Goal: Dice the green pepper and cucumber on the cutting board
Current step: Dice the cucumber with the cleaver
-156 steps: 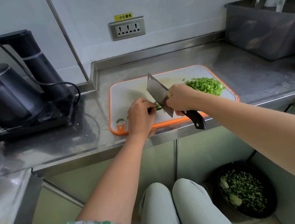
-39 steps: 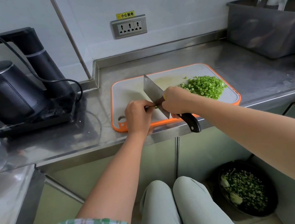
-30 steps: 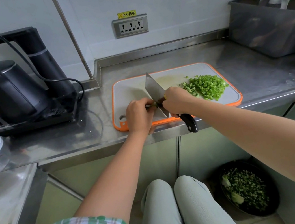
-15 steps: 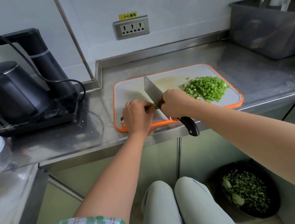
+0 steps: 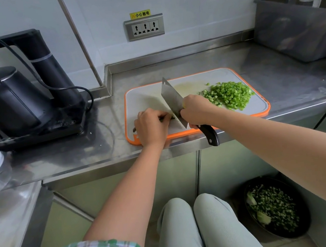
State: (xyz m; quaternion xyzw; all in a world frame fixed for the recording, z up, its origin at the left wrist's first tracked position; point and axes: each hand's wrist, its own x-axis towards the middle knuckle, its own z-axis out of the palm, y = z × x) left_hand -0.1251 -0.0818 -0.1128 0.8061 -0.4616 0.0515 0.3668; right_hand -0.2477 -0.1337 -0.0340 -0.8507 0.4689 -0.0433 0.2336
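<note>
— On the board [image 5: 147,96], front left corner: what's left to cut?
— Only a dark green sliver [image 5: 167,119], poking out from under the left hand [image 5: 151,126]. Five seconds ago more green showed there; now it's nearly gone.
— Fingers?
— The left ones are curled down, pinning the sliver to the board. The right hand [image 5: 197,111] is wrapped round the knife [image 5: 172,99] where handle meets blade. The edge looks down on the board, just beside the left knuckles.
— And the dice?
— Heaped in a pile [image 5: 229,95] on the board's right half, just beyond the right hand.
— Meaning?
— This piece is about finished, I'd say. Pepper or cucumber, I can't tell; no whole vegetable shows on the board. The last cuts land closest to the fingertips, so the risk peaks now.
</note>
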